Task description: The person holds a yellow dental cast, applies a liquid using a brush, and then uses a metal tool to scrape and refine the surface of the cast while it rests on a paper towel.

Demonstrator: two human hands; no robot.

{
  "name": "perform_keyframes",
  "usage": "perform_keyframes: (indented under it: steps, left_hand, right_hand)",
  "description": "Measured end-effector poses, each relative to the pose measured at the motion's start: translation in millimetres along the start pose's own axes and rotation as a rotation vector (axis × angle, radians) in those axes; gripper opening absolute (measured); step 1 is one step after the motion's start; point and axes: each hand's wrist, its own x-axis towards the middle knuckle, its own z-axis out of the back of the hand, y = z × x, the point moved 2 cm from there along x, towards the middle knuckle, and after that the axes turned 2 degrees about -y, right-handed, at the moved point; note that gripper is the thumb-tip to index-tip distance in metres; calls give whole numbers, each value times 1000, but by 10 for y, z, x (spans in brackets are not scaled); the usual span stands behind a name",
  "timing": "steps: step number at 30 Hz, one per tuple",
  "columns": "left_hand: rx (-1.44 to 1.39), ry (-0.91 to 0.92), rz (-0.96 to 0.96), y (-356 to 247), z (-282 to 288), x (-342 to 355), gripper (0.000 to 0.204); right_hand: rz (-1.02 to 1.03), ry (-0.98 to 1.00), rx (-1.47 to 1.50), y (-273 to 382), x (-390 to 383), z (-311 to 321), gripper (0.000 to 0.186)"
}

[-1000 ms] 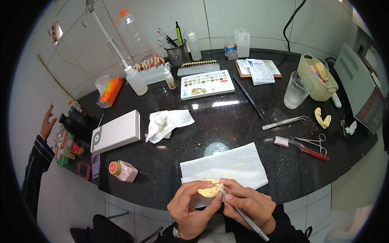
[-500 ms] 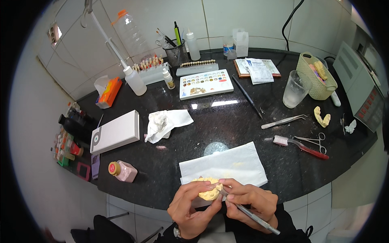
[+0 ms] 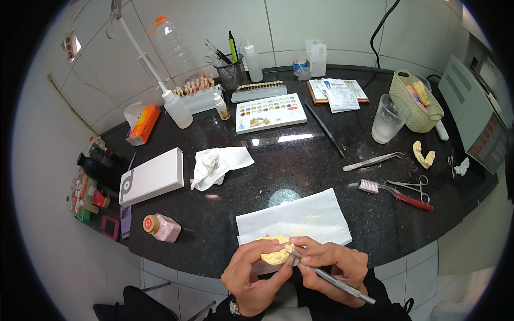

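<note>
Swung a little farther right since the earlier frame, the back end of the metal tool [image 3: 342, 285] now points down and to the right; another person's raised hand, seen at the far left one second ago, is gone from view. The right hand [image 3: 334, 267] is closed around this tool, holding it like a pen, with its tip at the right side of a yellow tooth model [image 3: 274, 258]. The left hand [image 3: 254, 275] grips that model between thumb and fingers, and its wrist wears a watch [image 3: 234, 306]. The model is held at the near edge of a white paper towel [image 3: 300, 216]; whether it touches the paper, I cannot tell.

Around the towel spreads a black table [image 3: 214, 235]. To the left stand a bottle of pink powder [image 3: 169, 230] and, behind it, a white box [image 3: 155, 176], with a crumpled tissue [image 3: 213, 162] to the box's right. On the right lie a red-handled toothbrush [image 3: 401, 198], a clamp [image 3: 412, 186] just beside it, tweezers [image 3: 372, 161] and a second tooth model [image 3: 423, 157]. Farther back are a paint tray [image 3: 271, 124], a clear cup [image 3: 388, 128] and a basket [image 3: 424, 123].
</note>
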Motion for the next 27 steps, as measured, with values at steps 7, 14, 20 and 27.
perform_keyframes:
  steps: [7, 14, 20, 27]
  left_hand:
    - [11, -10, -55, 34, 17, -14, 32]
    - [36, -17, -17, 5, 6, 12, 31]
    - [30, 12, 48, -7, 4, 16, 31]
    - [-119, 33, 117, 27, 10, 34, 31]
  right_hand:
    - [86, 30, -47, -61, -34, -22, 21]
    - [279, 13, -324, 4, -17, -115, 30]
    - [145, 29, -194, -15, -1, -41, 28]
    - [18, 25, 24, -61, -3, 30, 20]
